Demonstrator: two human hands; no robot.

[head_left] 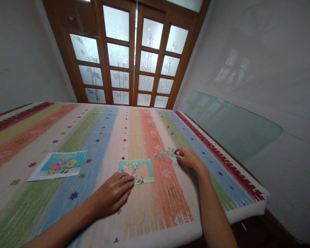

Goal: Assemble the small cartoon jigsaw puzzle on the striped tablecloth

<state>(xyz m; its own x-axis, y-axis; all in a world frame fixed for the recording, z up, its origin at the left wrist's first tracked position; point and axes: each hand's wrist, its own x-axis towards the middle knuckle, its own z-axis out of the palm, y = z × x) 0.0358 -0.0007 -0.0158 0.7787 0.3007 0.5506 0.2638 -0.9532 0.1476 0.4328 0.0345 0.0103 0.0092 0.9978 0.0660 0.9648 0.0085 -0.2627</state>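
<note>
Judging by the puzzle frame [136,171], whose border is joined but whose middle gapes, much is left: its lower edge is pressed by the flat, unclenched left hand [113,195], while loose pieces [167,154] are pinched at by the right hand [188,157].

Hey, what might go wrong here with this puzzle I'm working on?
The left hand rests on the near edge of the half-built puzzle frame; a slide of that hand may break the joined border apart. The right hand is picking at the loose pieces, and a sweep could scatter them toward the table's right edge. Small pieces may also get lost against the busy striped cloth.
</note>
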